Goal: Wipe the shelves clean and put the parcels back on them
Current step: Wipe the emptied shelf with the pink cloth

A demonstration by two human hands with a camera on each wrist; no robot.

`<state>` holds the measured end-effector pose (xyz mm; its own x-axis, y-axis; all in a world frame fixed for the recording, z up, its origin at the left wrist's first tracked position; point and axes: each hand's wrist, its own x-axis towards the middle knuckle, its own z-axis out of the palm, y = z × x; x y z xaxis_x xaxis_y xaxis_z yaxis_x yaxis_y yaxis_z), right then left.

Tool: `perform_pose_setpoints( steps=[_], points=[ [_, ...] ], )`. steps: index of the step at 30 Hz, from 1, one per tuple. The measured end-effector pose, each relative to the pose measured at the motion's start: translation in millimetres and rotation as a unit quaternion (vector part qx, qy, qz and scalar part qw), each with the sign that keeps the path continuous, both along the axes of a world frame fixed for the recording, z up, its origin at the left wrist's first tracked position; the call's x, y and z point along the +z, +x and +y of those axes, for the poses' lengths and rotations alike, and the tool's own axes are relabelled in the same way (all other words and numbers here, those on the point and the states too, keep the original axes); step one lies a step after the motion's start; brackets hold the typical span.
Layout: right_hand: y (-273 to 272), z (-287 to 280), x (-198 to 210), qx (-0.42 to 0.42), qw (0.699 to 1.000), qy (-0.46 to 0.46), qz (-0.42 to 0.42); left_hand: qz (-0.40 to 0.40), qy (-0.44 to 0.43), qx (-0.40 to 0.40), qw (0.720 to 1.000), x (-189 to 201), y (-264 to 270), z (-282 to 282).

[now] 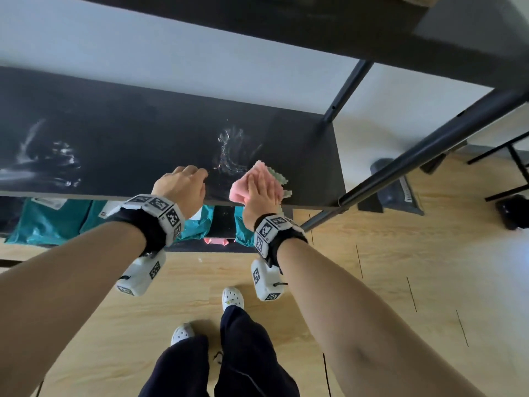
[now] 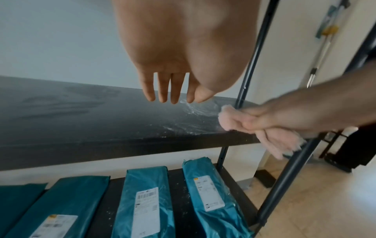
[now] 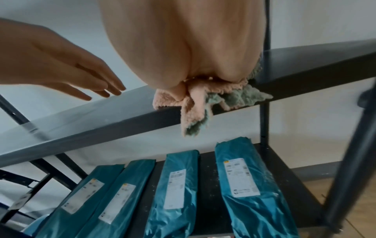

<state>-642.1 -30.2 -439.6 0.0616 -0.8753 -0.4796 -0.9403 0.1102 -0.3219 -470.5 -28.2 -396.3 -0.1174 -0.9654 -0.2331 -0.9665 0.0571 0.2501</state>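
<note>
Black middle shelf [image 1: 128, 133] has wet streaks, with a pink and green cloth [image 1: 252, 181] bunched at its front edge. Teal parcels [image 2: 146, 201] lie side by side on the shelf below.

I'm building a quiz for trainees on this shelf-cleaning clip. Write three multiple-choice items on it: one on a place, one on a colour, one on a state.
1. Where do the parcels lie?
A. On the shelf being wiped
B. On the shelf below it
C. On the floor

2. What colour are the parcels' wrappers?
A. Teal
B. Red
C. Yellow

3. What is the left hand doing?
A. Gripping a parcel
B. Holding the cloth
C. Holding nothing, fingers straight

Answers:
1. B: the parcels lie in a row under the middle shelf, which bears none.
2. A: each wrapper is teal with a white label.
3. C: the left hand is stretched over the shelf with nothing in it, while the right hand holds the cloth at the front edge.
</note>
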Motion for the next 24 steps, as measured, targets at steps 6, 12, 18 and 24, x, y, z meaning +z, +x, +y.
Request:
perform_pose_setpoints(
  steps=[6,12,18,24],
  points=[
    [17,-38,0,0.009,1.0,-0.016,0.014,-0.017,-0.004,0.01,1.0,-8,12,7],
    [-34,-60,4,-0.072,0.996,-0.026,0.049,-0.036,0.019,0.018,0.999,-9,26,12],
    [-57,-9,5,-0.039,0.995,-0.028,0.085,-0.023,0.028,0.019,0.999,-11,34,32],
    [8,25,6,0.023,0.999,0.001,0.033,-0.007,0.017,0.017,1.0,-3,41,41]
  ],
)
